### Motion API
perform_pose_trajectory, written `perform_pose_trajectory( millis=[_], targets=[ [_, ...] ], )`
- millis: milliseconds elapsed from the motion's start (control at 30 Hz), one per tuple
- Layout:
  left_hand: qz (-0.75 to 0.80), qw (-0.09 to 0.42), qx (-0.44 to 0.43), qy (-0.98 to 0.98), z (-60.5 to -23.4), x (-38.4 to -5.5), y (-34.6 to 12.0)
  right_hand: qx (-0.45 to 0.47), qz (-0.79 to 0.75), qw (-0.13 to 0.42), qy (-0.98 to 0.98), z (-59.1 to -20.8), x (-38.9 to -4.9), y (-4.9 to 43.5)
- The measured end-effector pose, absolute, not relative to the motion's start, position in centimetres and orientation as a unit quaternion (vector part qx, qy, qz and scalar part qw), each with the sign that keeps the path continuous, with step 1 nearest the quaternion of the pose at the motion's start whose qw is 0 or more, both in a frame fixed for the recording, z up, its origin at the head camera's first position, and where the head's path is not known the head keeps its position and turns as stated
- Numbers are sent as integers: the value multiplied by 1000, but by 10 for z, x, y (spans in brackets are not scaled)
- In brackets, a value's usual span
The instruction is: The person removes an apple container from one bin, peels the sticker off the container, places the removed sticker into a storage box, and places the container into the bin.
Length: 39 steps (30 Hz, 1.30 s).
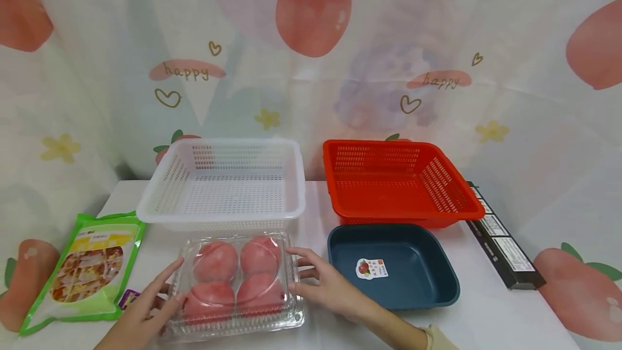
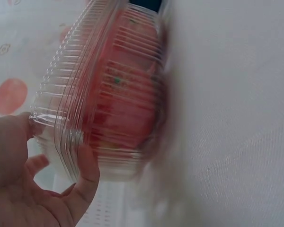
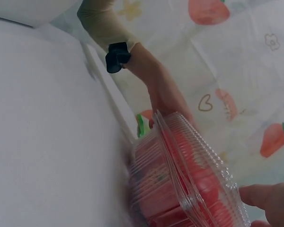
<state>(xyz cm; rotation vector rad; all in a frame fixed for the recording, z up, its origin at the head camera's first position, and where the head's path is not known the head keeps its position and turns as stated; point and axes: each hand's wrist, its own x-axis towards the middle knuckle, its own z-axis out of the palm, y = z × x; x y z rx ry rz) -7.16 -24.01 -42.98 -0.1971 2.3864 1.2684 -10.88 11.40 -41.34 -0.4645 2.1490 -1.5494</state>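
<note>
A clear plastic clamshell box point(image 1: 236, 269) lies on the table, its lid down over several round red fruits point(image 1: 215, 261). At its left side is my left hand point(image 1: 146, 307), whose thumb and fingers grip the lid and rim, as the left wrist view shows the fingers point(image 2: 87, 172) at the rim. My right hand point(image 1: 323, 285) holds the box's right side with bent fingers and the thumb lower down. In the right wrist view only part of the right hand point(image 3: 274, 201) shows beside the lid; most of that hand is out of frame.
Behind the box stand a white basket point(image 1: 221, 214) and a red basket point(image 1: 408, 215). A dark blue basin point(image 1: 413, 280) with a sticker sits right of it. A green food packet point(image 1: 92, 269) lies left, a long black box point(image 1: 505, 247) far right.
</note>
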Motion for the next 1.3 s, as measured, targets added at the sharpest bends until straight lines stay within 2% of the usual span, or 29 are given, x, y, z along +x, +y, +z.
perform_pose_trajectory(
  millis=[533,733,1067,1300],
  targets=[
    [453,219,-110,857,-434,-72,-236,-154,-555,215,789,-416,-107,112],
    [453,223,-90,858,-435,-72,-236,-153,-550,222,791,-416,-107,111],
    [477,236,-68,844,-433,-67,-237,-169,-511,198,819,-416,-104,108],
    [498,231,-50,834,-428,-61,-233,-177,-515,207,813,-410,-98,115]
  ],
)
